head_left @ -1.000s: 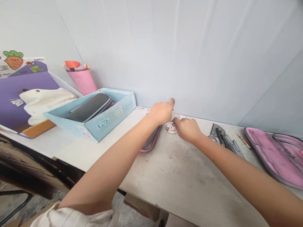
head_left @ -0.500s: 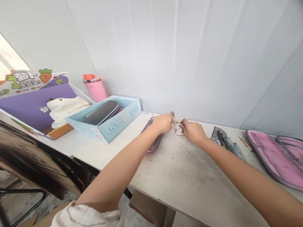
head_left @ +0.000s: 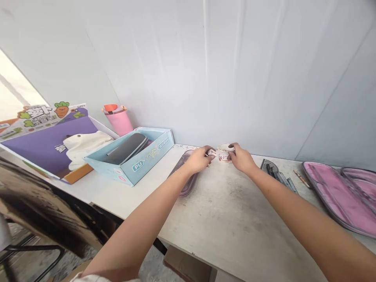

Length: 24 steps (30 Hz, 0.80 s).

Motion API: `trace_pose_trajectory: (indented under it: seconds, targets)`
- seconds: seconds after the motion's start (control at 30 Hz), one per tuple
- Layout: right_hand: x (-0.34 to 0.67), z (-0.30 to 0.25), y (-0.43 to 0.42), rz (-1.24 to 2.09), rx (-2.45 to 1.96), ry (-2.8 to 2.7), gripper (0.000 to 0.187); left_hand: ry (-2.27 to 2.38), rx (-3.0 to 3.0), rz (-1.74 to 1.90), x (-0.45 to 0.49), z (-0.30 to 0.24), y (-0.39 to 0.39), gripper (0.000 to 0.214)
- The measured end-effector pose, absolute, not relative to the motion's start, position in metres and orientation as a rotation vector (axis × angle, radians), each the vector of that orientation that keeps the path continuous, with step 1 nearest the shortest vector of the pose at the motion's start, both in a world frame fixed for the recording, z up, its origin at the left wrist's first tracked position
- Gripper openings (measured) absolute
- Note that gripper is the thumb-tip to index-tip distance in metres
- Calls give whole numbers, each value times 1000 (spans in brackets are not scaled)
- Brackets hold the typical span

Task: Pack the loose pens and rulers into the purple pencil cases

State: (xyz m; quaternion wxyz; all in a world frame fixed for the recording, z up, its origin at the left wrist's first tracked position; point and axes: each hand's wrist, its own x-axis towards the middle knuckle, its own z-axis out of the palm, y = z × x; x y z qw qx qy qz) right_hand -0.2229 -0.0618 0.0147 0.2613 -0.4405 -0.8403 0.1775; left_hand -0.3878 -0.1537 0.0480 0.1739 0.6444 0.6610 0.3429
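A small white cup (head_left: pixel 224 153) with red markings stands near the wall at the back of the table (head_left: pixel 235 219). My right hand (head_left: pixel 241 158) grips the cup from its right side, fingers curled round it. My left hand (head_left: pixel 199 158) is closed just left of the cup, pinching a small white thing (head_left: pixel 212 152) that I cannot make out, close to the cup's rim. A flat mauve case (head_left: pixel 184 172) lies under my left wrist.
A light blue box (head_left: pixel 147 158) holding a grey pouch sits to the left, with a pink cup (head_left: pixel 118 119) and a purple carrot-printed box (head_left: pixel 47 143) beyond it. Metal rulers (head_left: pixel 279 176) and an open pink case (head_left: pixel 340 192) lie to the right. The wall stands close behind.
The view has shifted a little. My left hand has drawn back slightly from above the cup to its left side; my right hand stays on the cup.
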Motion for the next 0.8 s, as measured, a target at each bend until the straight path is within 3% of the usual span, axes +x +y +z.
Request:
trace_pose_trajectory:
  seconds: [0.23,0.5,0.8]
  targets:
    - [-151,29,-72,609,-920,-2196,29,1589,1738,984,-313,55,-119,23]
    - [-1,30,-56,453,-1152,-2028,20,1219,1786,839,-160,46,-56,32]
    - [144,5,-25,-159,-1588,-2061,26,1424,2571,615,-16,20,-2,38]
